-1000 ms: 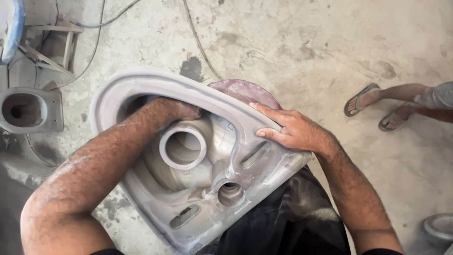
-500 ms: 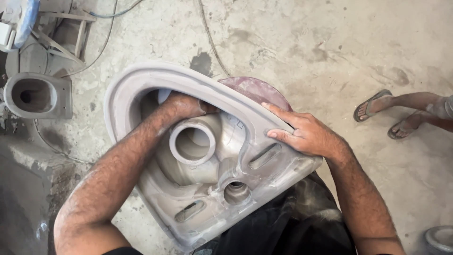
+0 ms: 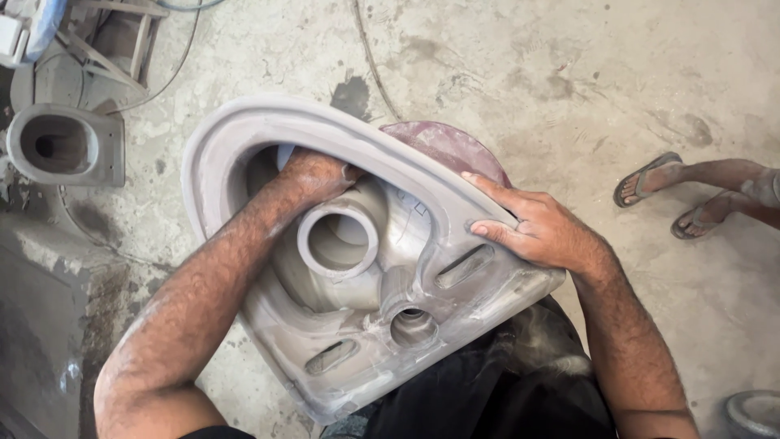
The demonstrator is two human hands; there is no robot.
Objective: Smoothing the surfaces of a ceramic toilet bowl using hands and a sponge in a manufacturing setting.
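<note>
Left hand (image 3: 313,175), grip hidden, works inside the unfired toilet casting (image 3: 244,130); right hand (image 3: 536,232) lies open-palmed, steadying its rim; keep pressure light.

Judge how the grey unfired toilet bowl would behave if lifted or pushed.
The toilet bowl looks thick-walled and bulky, so probably heavy. Its matte, dusty surface suggests unfired clay, likely brittle at the thin rim. Propped tilted, with the right hand on its rim and the left hand inside, it may tip if released.
</note>
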